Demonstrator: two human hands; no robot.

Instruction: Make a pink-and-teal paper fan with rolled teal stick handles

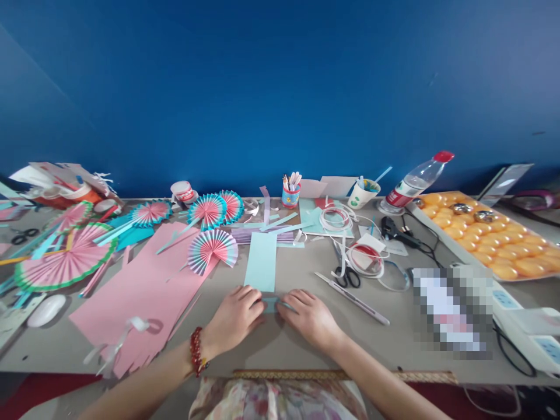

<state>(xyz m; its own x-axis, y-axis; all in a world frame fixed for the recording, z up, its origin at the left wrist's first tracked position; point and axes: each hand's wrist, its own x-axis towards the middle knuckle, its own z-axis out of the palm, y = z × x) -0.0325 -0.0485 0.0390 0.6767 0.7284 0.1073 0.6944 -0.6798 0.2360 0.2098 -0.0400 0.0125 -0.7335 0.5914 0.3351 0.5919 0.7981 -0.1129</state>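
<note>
A light blue sheet of paper, long and narrow, lies in front of me with its near end folded over. My left hand, with a red beaded bracelet at the wrist, has its fingers closed on the left side of that fold. On the right side, my right hand grips the same fold, fingers curled and pressed together. Only a short piece of the fold shows between the two hands; the thumbs are mostly hidden. A white utility knife and black-handled scissors rest to the right of my right hand.
Pleated paper fans and pink paper lie on the left. Behind stand a pen cup, a paper cup and a plastic bottle. Coiled white cord, a power strip and a tray of orange balls are right.
</note>
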